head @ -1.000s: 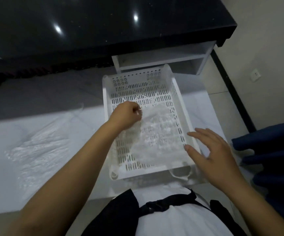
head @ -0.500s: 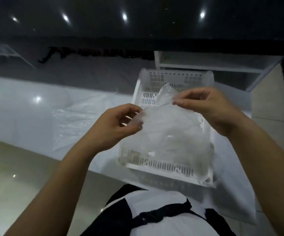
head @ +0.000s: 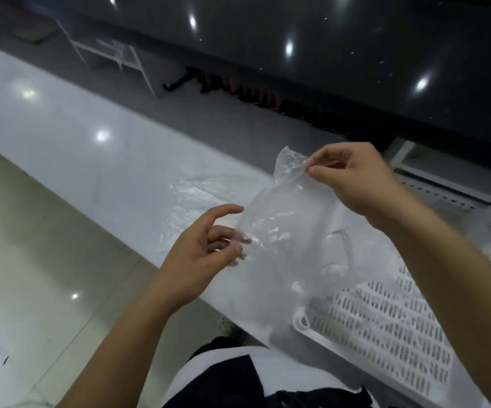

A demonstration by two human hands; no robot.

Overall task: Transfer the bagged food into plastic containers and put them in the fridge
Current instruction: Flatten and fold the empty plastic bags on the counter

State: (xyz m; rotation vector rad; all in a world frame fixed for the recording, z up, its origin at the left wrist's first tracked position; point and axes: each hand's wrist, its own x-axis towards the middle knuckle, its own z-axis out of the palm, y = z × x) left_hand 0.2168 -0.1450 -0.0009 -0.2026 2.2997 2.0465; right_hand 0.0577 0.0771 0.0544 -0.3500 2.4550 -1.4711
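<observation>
A clear plastic bag (head: 279, 228) hangs in the air in front of me, looking empty and crumpled. My right hand (head: 353, 178) pinches its top edge between thumb and fingers. My left hand (head: 206, 254) is lower and to the left, fingers spread, with fingertips touching the bag's side; whether it grips the film I cannot tell. A white slotted plastic basket (head: 379, 325) lies on the white counter (head: 62, 119) at the lower right, under my right forearm.
Another clear bag (head: 197, 198) lies flat on the counter behind my left hand. A dark glossy surface (head: 326, 54) runs along the far side, with a white shelf frame (head: 112, 54) at the upper left. Beige floor tiles (head: 32, 275) show at the left.
The bag has been lifted out of the basket and held up. My left hand loosened its pinch and dropped lower. The view swung left, so the basket now sits at lower right.
</observation>
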